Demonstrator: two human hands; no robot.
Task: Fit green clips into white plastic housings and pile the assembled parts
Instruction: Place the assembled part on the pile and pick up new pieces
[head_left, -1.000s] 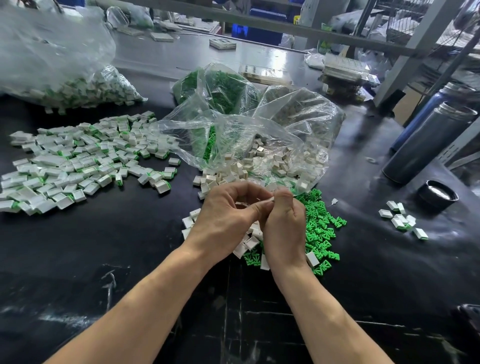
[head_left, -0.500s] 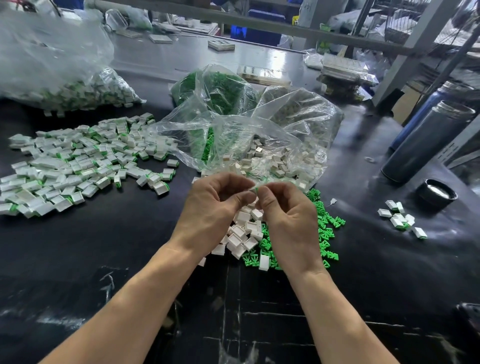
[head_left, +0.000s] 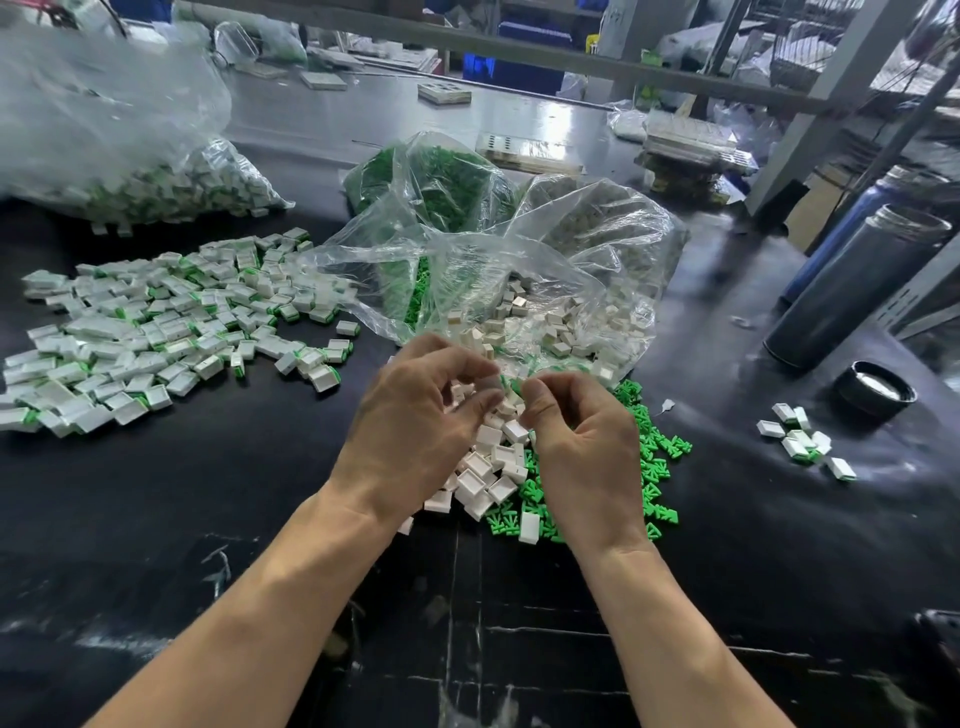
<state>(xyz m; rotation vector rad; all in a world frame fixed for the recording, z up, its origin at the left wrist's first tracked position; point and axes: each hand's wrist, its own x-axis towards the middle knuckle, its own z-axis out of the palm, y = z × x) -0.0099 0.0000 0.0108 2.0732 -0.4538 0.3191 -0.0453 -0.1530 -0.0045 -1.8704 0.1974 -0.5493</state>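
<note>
the left hand hovers above the loose housings, its fingers curled inward with the thumb tip near the forefinger; a white housing seems to sit in the curl of those fingers, though blur makes that hard to confirm. the right hand is just beside it, thumb and forefinger pinched together at their tips, perhaps on a small green clip, but the piece itself is too small and blurred to tell. the two sets of fingertips are close together, nearly touching, over the near edge of a clear bag.

the housings lie in a small heap on the black table directly beneath and between the hands. loose clips are spread just right of that heap, partly under the right wrist. the bag lies open behind the hands, with more white housings inside it. a second bag of clips stands behind that one.

the assembled parts form a wide, flat pile on the left side of the table, well apart from the hands. behind that pile a large bag holds more white and green pieces. a small cluster of white and green parts lies at the right, near a black cap and a dark flask.
</note>
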